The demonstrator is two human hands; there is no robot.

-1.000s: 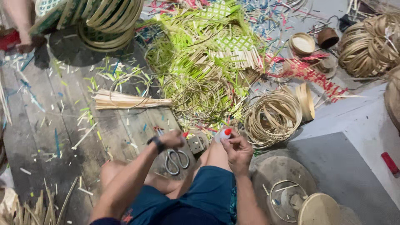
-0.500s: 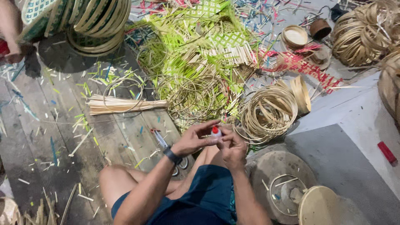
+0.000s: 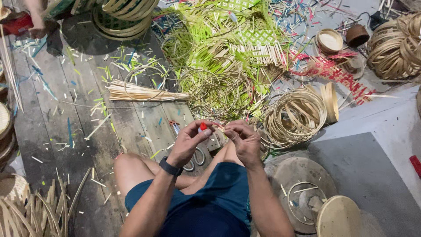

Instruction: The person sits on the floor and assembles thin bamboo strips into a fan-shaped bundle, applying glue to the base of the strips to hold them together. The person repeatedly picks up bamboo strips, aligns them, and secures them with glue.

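Pinching a small red-capped tube (image 3: 202, 127) between left hand (image 3: 188, 142) and right hand (image 3: 242, 139).

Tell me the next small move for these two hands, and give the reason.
Probably bring the right hand closer to the small red-tipped object pinched in the left hand: both hands are raised together over the lap, fingers nearly meeting, scissors lying unused below.

Basket-weaving workshop, floor-level: plank floor (image 3: 57, 145) littered with coloured strip offcuts, coils of bamboo hoops (image 3: 294, 116), green woven mat pieces (image 3: 245, 35), bundle of split sticks (image 3: 140, 93), scissors (image 3: 195, 158), stacked rims (image 3: 123, 15) at far edge.
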